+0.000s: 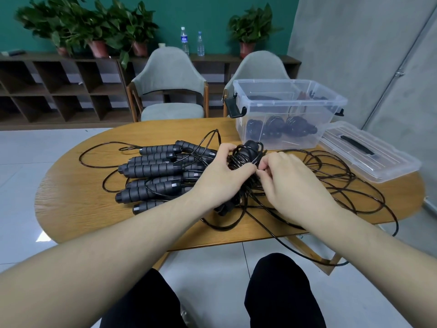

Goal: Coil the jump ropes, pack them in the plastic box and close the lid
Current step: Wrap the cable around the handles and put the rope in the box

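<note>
1. Head view showed one clear plastic box (288,112) at the far right of the table (71,197), three coiled ropes (279,129) inside; one lid (369,155) lay beside it.
2. Roughly eight loose handles (151,171) lay at left.
3. Left hand (220,178) gripped the rope bundle (246,157); right hand (290,183) pinched its cord, both above the table's middle.

Two grey chairs (169,86), potted plants (99,27), water bottles (184,40) (on a shelf (59,88))
</note>
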